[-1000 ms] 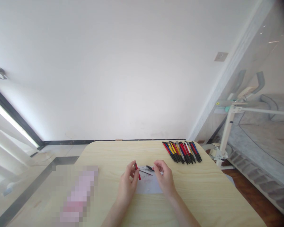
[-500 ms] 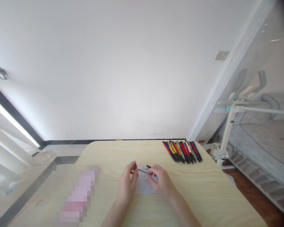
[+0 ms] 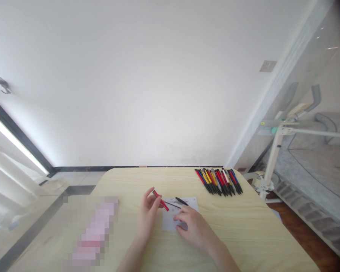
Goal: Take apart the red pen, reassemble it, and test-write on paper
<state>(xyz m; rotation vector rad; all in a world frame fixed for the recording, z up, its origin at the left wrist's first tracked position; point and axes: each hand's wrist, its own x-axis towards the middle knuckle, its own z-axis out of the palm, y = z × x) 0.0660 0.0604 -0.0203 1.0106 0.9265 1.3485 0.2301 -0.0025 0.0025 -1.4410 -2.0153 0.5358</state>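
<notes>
My left hand pinches a red pen barrel between thumb and fingers, its tip pointing down to the right over a small white paper sheet. My right hand lies low on that sheet with fingers curled; whether it grips anything I cannot make out. A black pen piece and a thin dark refill lie on the sheet just beyond my right fingers.
A row of several red, blue, yellow and black pens lies at the far right of the wooden table. A blurred pink patch covers the table's left side. A white frame stands to the right.
My left hand has lifted and tilted the red barrel to the left. My right hand has slid down and toward me on the paper, away from the black piece.
</notes>
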